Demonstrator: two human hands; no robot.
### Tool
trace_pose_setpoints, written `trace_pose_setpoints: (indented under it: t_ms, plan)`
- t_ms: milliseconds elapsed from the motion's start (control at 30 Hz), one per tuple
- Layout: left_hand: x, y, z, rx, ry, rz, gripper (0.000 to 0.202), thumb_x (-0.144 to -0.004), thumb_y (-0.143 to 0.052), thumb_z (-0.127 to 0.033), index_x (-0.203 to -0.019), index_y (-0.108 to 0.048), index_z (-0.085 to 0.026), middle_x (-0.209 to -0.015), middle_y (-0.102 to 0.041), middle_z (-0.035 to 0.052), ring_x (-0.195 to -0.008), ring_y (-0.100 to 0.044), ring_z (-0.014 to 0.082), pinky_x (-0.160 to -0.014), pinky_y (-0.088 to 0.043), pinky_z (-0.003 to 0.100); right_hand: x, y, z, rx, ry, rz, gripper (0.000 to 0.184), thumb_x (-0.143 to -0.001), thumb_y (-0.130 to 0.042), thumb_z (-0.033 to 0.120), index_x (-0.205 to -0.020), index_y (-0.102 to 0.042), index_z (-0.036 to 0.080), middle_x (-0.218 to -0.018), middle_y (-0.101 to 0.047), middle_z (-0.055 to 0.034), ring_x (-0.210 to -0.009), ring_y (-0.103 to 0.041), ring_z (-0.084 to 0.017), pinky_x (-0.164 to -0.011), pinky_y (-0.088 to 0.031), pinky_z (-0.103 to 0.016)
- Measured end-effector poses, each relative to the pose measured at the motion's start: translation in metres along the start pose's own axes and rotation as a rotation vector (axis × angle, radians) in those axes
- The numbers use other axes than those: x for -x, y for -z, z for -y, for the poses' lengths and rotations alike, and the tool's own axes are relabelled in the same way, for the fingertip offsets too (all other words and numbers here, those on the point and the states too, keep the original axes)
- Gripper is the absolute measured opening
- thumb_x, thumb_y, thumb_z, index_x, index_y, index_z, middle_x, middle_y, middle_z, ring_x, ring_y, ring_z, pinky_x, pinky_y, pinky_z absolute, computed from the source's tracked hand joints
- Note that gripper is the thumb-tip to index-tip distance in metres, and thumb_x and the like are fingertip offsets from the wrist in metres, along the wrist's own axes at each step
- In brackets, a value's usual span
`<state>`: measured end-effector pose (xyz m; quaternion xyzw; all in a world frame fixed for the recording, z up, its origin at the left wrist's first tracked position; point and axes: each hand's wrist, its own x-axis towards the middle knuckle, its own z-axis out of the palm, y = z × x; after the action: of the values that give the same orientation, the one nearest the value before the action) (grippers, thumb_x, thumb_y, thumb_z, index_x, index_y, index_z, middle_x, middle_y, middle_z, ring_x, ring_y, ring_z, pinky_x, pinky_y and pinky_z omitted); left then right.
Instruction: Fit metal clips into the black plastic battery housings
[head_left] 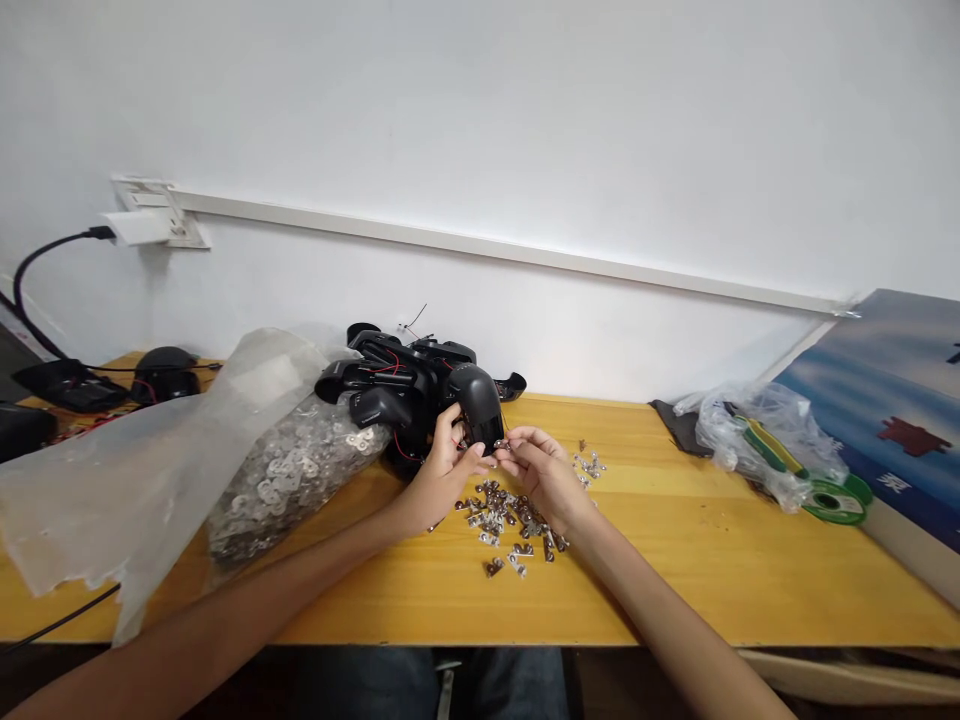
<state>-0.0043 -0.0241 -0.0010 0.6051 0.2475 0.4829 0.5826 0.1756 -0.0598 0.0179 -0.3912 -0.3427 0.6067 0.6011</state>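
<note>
OK, black housing [480, 398] is up off the counter [360, 605], in front of the heap of similar black housings [379, 405], roughly mid-view. Left hand [442, 475] has it: fingers grasping its left side and lower edge, thumb along the bottom. Long axis runs slantwise: rounded end up, leaning left and toward the wall [480, 120]; lower end down, toward the person and slightly right.

Right hand [544, 475]: fingers pinching a small metal clip [502, 446] by the housing's lower right corner. Clip's long axis looks about crosswise, left to right, one end facing the housing. Can't tell if the two touch; too small there.

Loose pile of metal pieces [491, 512] on the counter below both hands, lying at mixed angles; a few more just past the right hand. Clear bag of metal plates [285, 485] left of the pile, beside the heap, its loose plastic spread toward the left edge. Far right: pliers [776, 447] on a crumpled plastic bag [709, 425], handles yellow and green, with a green spool [836, 502] beside it.
</note>
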Motion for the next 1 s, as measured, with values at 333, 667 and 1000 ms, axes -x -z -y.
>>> trace_pose_setpoints:
  t_ms: [333,667,1000]
  plan:
    - [0.002,-0.002,0.0,0.047,-0.043,0.019,0.064,-0.097,-0.073,-0.029,-0.146,-0.032,-0.03,-0.133,-0.062,0.0084,-0.111,-0.067,0.018,-0.099,-0.056,0.036,0.0,-0.001,-0.005,0.153,0.063,-0.007,0.044,-0.066,-0.098,0.04,-0.099,-0.076,0.023,-0.095,-0.079,-0.0028,-0.091,-0.073,-0.018,-0.095,-0.056,-0.034]
    - [0.003,0.001,0.013,0.068,-0.039,0.065,0.069,-0.098,-0.071,-0.026,-0.151,-0.026,-0.032,-0.139,-0.061,0.0098,-0.119,-0.065,0.0178,-0.106,-0.052,0.038,0.0,0.001,-0.005,0.334,0.125,0.029,0.041,-0.076,-0.09,0.052,-0.101,-0.077,0.022,-0.088,-0.075,-0.0037,-0.084,-0.071,-0.02,-0.089,-0.058,-0.039]
    - [0.003,0.002,0.015,0.04,-0.1,0.087,0.063,-0.102,-0.065,-0.026,-0.152,-0.028,-0.033,-0.141,-0.06,0.0102,-0.128,-0.062,0.021,-0.114,-0.05,0.045,0.0,0.002,-0.005,0.404,0.155,0.008,0.044,-0.074,-0.089,0.059,-0.095,-0.078,0.021,-0.085,-0.077,-0.0058,-0.079,-0.071,-0.021,-0.078,-0.058,-0.038]
